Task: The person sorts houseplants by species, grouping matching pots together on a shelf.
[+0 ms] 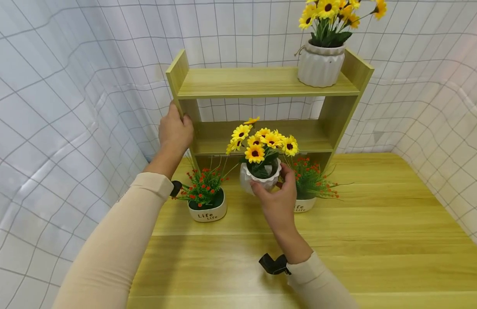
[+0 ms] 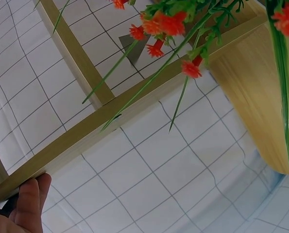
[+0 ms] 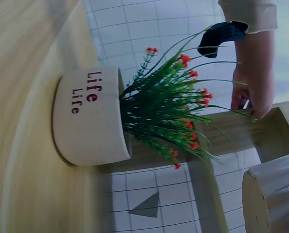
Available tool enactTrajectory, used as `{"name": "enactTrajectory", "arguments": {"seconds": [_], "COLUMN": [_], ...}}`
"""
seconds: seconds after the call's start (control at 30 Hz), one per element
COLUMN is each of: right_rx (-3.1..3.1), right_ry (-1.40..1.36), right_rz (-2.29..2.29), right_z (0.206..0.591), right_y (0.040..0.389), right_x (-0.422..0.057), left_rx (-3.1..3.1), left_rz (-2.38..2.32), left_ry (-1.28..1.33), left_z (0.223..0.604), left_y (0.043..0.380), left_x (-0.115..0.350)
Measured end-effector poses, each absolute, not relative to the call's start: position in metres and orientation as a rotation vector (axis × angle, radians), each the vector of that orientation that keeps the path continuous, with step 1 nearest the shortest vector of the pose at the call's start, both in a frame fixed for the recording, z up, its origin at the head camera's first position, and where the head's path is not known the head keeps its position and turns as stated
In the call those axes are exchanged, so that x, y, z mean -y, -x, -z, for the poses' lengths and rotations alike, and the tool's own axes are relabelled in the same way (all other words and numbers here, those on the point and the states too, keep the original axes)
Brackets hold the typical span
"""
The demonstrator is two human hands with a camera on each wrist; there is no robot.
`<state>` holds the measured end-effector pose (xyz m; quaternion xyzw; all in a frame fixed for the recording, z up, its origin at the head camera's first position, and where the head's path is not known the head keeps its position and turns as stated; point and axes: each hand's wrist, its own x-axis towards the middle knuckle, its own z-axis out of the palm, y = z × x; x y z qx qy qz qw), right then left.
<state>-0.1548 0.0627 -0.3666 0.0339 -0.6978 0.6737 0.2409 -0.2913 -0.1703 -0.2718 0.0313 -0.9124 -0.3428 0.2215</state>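
My left hand (image 1: 175,131) grips the left side panel of a wooden shelf (image 1: 269,81) below its top board. In the left wrist view, fingertips (image 2: 31,194) press against the panel's edge. Between thumb and fingers, my right hand (image 1: 278,195) holds a white ribbed flowerpot (image 1: 257,182) of yellow sunflowers (image 1: 255,153) in front of the lower board. The right wrist view shows the pot's underside (image 3: 253,204), raised above the table. Just left of it stands an oval planter (image 1: 208,212) lettered "Life", with red flowers (image 1: 202,186).
A second planter (image 1: 305,205) with red flowers stands behind my right hand, partly hidden. On the shelf's top board, at the right, sits a larger white pot (image 1: 321,64) of sunflowers. The wooden table (image 1: 377,240) is bordered by white checked cloth (image 1: 435,86).
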Motion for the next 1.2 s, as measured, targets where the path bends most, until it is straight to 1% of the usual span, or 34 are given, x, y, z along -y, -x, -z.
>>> {"name": "enactTrajectory", "arguments": {"seconds": [0.17, 0.4, 0.6, 0.87, 1.2], "right_rx": [1.896, 1.844, 1.797, 1.797, 1.749], "right_ry": [-0.118, -0.182, -0.195, -0.235, -0.236], "right_rz": [-1.825, -1.796, -1.782, -1.674, -1.694], "right_z": [0.345, 0.347, 0.333, 0.296, 0.255], "right_y": [0.148, 0.169, 0.178, 0.188, 0.204], "right_x": [-0.066, -0.079, -0.089, -0.099, -0.106], "left_rx": [2.524, 2.518, 2.522, 2.543, 2.534], "left_rz": [0.955, 0.950, 0.950, 0.947, 0.952], "left_ry": [-0.093, -0.100, -0.101, -0.122, -0.108], "left_z": [0.272, 0.271, 0.270, 0.271, 0.271], "left_y": [0.291, 0.291, 0.290, 0.291, 0.289], "left_x": [0.170, 0.171, 0.170, 0.170, 0.171]}}
